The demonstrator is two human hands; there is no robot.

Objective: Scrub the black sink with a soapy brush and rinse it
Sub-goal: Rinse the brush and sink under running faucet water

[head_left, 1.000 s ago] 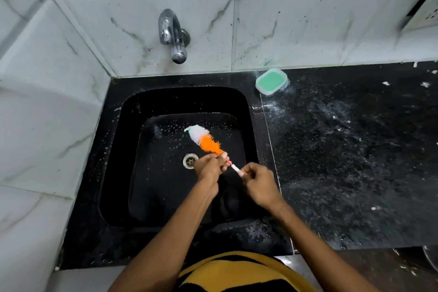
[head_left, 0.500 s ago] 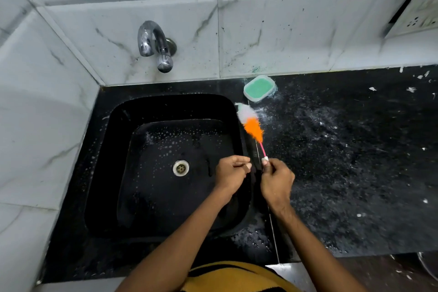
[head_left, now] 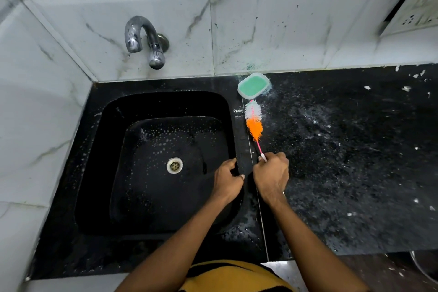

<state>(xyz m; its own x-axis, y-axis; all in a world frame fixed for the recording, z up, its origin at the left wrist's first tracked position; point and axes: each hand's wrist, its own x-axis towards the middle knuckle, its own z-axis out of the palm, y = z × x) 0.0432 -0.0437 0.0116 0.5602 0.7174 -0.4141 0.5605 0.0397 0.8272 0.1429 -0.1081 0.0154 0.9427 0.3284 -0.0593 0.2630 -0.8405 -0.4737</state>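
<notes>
Head view: right hand (head_left: 271, 174) curled around the end of the brush (head_left: 254, 123) handle, forearm reaching in from lower right. Brush lies on the counter (head_left: 343, 161) beside the sink (head_left: 151, 163), bristle tip just short of the soap dish (head_left: 253, 85). Left hand (head_left: 228, 179) over the sink's right rim, fingers curled, holding nothing.
</notes>
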